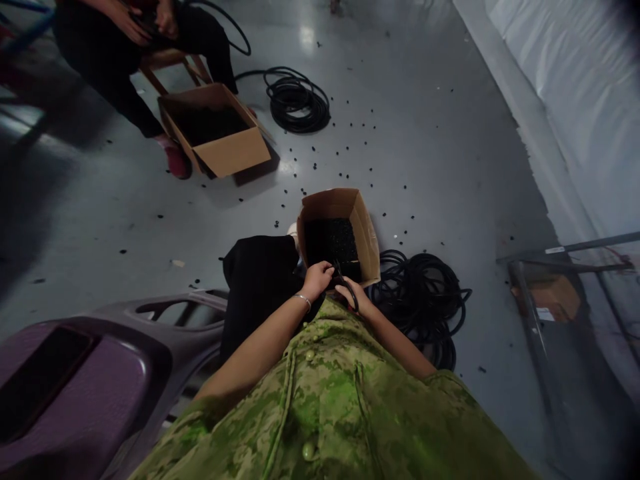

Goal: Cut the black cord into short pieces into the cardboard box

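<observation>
My right hand (361,303) is closed around the dark handles of a pair of scissors (355,294), whose blades point up and left over the near edge of a cardboard box (369,247). Close beside the blades, my left hand (317,280) is pinched shut, with a bracelet on its wrist. Whatever sits between its fingers is too dark and small to make out. Both hands are low in front of my camouflage-patterned top. Inside the box lies a heap of small black pieces (327,237).
Black hose coils lie right of the box (425,300) and farther off (300,103). Small black bits dot the floor. A seated person (145,27) has a larger open box (233,152) before them. A phone (45,377) rests on a purple chair (110,393) at left; a metal frame (530,300) stands right.
</observation>
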`<state>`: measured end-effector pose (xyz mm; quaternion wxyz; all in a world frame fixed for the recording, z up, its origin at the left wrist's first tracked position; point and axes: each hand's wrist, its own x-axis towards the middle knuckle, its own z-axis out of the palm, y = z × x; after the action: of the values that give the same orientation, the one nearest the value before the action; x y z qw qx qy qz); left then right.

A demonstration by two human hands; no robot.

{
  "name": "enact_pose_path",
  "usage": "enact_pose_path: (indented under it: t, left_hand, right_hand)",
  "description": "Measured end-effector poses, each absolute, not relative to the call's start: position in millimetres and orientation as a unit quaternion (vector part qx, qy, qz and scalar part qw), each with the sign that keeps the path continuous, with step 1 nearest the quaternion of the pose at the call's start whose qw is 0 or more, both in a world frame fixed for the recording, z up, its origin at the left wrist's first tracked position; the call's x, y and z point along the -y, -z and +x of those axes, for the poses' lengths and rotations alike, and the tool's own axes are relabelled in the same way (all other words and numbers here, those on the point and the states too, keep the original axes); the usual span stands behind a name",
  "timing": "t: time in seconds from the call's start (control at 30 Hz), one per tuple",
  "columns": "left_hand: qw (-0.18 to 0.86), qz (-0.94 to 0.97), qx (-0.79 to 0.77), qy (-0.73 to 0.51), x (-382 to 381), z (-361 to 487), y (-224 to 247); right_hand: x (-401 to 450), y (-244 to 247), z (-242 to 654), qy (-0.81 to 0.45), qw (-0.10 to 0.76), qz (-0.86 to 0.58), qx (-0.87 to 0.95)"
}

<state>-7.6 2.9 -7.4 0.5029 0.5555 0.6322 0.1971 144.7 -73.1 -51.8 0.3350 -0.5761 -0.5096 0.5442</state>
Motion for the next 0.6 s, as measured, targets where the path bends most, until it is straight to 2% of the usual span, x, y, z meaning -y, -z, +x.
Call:
enact_pose_path:
  t: [0.2,0.6]
  left_hand:
    - [0.517,0.571,-0.613,-0.175,-2.4,-8.6,5.8]
    - [0.517,0.548,-0.632,-0.183,-6.1,-9.8,11.9]
  right_hand:
    - [72.6,48.1,142.4,-0.576,0.332,-0.58,0.471]
    - [70.7,71.8,131.5,-0.423,0.272,-0.681,0.532]
